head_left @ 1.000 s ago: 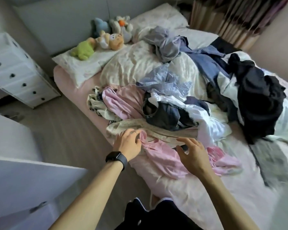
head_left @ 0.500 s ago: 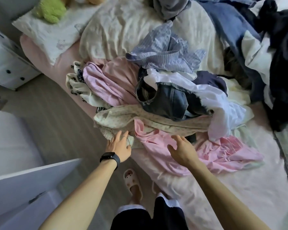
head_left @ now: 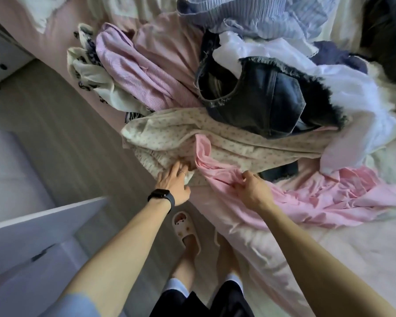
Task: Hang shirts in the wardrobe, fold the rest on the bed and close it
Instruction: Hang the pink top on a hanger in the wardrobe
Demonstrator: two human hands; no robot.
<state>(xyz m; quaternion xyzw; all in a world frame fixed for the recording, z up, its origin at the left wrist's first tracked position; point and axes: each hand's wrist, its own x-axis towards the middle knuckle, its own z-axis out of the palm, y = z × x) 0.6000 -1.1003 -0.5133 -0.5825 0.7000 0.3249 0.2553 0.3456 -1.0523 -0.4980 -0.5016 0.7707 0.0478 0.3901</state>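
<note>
At the edge of the pink-sheeted bed (head_left: 329, 266), our right hand (head_left: 253, 189) takes a pinching grip on the crumpled pink cotton shirt (head_left: 306, 197). Our left hand (head_left: 173, 183) lies straight-fingered, grip released, on the cream dotted garment (head_left: 169, 133). Nothing looks folded yet, and the heap of mixed clothes (head_left: 261, 94) awaits sorting.

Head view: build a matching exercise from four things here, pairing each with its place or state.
Things:
1. pink garment
2. cream dotted garment
3. denim garment
4. watch

Places or states:
A. worn on a wrist
B. frayed, lying on top of other clothes
C. pinched by the right hand
D. touched by the left hand

Pairs: 1-C, 2-D, 3-B, 4-A
</note>
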